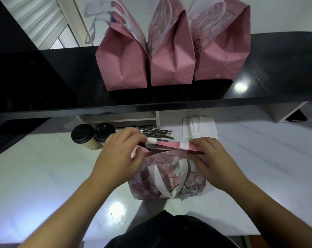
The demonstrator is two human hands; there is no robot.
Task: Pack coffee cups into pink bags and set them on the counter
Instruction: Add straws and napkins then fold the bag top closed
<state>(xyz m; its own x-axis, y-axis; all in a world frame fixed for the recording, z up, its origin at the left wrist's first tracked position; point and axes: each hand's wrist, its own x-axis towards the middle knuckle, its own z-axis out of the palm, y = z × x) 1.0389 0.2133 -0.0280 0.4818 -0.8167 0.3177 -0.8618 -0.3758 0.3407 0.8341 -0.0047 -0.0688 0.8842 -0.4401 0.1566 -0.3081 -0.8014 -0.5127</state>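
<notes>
A pink printed paper bag with white handles stands on the white worktop in front of me. My left hand grips the left end of its top rim, and my right hand grips the right end, holding the mouth narrow. What is inside the bag is hidden. Two coffee cups with black lids stand close together on the worktop, just left of my left hand. Three pink bags stand side by side on the raised black counter.
Black wrapped straws lie behind the bag. White folded papers lie to the back right. The white worktop stretches left and right. A dark device sits under the counter at the far right.
</notes>
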